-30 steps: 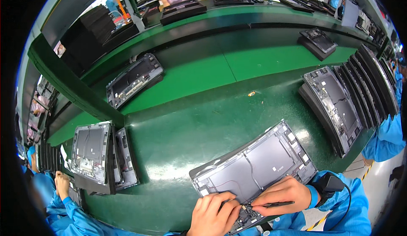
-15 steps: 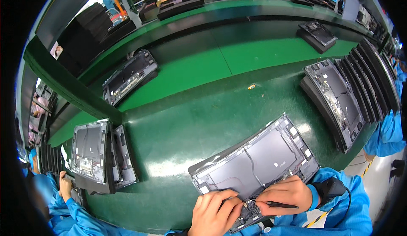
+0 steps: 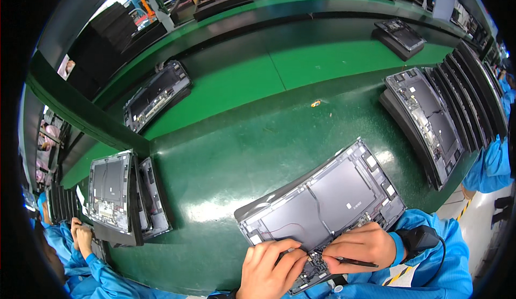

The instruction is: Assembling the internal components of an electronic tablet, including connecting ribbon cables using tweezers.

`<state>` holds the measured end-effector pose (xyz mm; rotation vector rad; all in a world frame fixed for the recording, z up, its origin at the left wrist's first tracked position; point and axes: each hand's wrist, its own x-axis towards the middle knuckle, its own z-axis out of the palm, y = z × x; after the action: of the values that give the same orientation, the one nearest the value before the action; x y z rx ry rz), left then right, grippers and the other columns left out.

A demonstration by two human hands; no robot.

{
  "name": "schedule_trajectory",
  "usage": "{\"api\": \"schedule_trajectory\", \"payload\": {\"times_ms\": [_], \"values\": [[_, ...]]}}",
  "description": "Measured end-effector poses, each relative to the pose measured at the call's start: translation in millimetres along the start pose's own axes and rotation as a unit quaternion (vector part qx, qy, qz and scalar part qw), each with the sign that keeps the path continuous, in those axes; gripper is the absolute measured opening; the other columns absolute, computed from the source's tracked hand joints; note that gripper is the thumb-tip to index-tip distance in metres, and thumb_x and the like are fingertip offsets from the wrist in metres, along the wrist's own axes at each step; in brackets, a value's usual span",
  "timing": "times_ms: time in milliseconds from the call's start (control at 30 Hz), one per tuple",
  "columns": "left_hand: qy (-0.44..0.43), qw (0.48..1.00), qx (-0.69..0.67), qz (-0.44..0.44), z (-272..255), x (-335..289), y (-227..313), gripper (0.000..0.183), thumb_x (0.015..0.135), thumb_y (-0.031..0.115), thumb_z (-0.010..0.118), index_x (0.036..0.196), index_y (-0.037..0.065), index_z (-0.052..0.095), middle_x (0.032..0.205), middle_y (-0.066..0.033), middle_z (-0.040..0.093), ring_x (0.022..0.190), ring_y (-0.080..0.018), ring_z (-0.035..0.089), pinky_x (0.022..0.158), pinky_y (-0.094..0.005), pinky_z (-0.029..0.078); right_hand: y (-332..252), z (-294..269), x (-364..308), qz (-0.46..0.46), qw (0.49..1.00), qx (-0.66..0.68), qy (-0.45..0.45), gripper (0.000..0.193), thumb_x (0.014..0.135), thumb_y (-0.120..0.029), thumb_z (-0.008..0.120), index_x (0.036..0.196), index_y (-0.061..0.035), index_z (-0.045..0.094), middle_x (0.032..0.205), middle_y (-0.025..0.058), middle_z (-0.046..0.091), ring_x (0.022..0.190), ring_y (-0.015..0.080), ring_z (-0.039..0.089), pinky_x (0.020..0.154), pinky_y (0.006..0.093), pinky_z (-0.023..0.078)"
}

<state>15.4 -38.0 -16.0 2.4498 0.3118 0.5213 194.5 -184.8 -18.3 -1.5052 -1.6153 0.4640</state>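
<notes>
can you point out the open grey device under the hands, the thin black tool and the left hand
Open grey device (image 3: 344,185): head view, on its flat grey panel.
Thin black tool (image 3: 362,263): head view, on its exposed shaft.
Left hand (image 3: 269,269): head view, on its back.

Left grip (image 3: 271,271) and right grip (image 3: 363,248) nearly meet, fingers (image 3: 352,239) curled.

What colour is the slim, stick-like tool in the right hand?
The tool is black, seen best in the head view.
</notes>
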Motion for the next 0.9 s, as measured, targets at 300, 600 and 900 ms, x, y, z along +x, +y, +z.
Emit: {"api": "schedule_trajectory", "payload": {"times_ms": [300, 600, 900], "values": [[0.005, 1.0, 0.001, -0.002, 1.5, 0.6, 0.6, 0.02, 0.079, 0.009, 0.077, 0.098, 0.008, 0.069, 0.106, -0.0052, 0.065, 0.094, -0.0271, 0.06, 0.08, -0.0377, 0.045, 6.5, 3.4, 2.9, -0.032, 0.998, 0.055, -0.005, 0.017, 0.082, -0.008, 0.078, 0.093, -0.0004, 0.068, 0.083, 0.0082, 0.068, 0.066, 0.0234, 0.068, 0.059, 0.032, 0.056], [-0.008, 1.0, -0.003, 0.003, -1.7, -3.1, -1.4, 0.021, 0.078, 0.008, 0.077, 0.097, 0.008, 0.07, 0.109, -0.006, 0.066, 0.098, -0.0281, 0.061, 0.082, -0.0378, 0.045, -1.6, -1.5, 5.0, -0.005, 1.0, -0.019, -0.019, 0.014, 0.078, -0.004, 0.078, 0.09, -0.0016, 0.071, 0.078, 0.0091, 0.069, 0.06, 0.0233, 0.067, 0.054, 0.0298, 0.055], [-0.005, 0.999, 0.029, -0.045, 2.5, -6.7, 7.7, 0.024, 0.074, 0.007, 0.077, 0.096, 0.007, 0.066, 0.118, -0.0093, 0.063, 0.108, -0.0327, 0.056, 0.089, -0.0438, 0.043, 4.3, 2.6, 0.3, -0.035, 0.999, -0.012, 0.003, 0.019, 0.077, -0.006, 0.079, 0.091, -0.0012, 0.068, 0.079, 0.0071, 0.066, 0.064, 0.0224, 0.066, 0.055, 0.0309, 0.055]]}}
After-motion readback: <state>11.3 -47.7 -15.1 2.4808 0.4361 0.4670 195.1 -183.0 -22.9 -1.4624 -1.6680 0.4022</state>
